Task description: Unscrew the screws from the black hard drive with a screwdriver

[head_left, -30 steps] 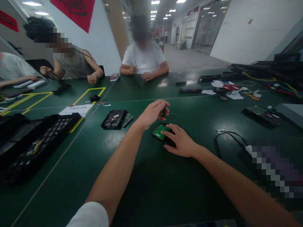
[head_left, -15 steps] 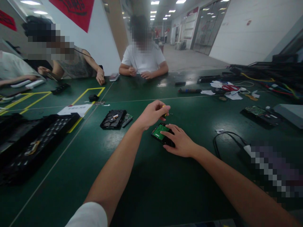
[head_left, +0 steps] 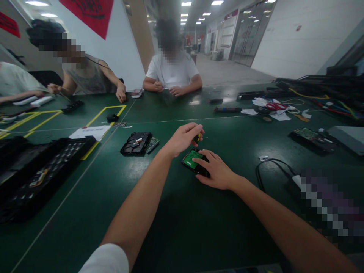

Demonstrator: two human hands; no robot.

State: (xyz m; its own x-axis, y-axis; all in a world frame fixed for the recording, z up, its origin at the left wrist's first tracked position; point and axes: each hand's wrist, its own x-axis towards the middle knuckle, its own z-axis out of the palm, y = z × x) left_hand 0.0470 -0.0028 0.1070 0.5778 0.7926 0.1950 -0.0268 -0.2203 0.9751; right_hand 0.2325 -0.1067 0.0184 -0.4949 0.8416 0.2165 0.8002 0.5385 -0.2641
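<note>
A small hard drive with a green circuit board (head_left: 191, 159) lies face up on the green table (head_left: 176, 227) in front of me. My right hand (head_left: 214, 170) rests flat on its right side, fingers spread over it. My left hand (head_left: 183, 138) hovers just above the drive's far edge, fingers closed round a small screwdriver with a yellow and black handle (head_left: 198, 137), its tip pointing down at the board.
A second opened drive (head_left: 137, 143) with a loose board lies to the left. Black trays (head_left: 42, 167) fill the left edge. Cable and power strip (head_left: 273, 170) sit at right. Three people sit across the table. Tools and papers (head_left: 273, 106) lie far right.
My left hand has turned slightly on the screwdriver, so its yellow handle part shows between the fingers. The right hand stays on the drive.
</note>
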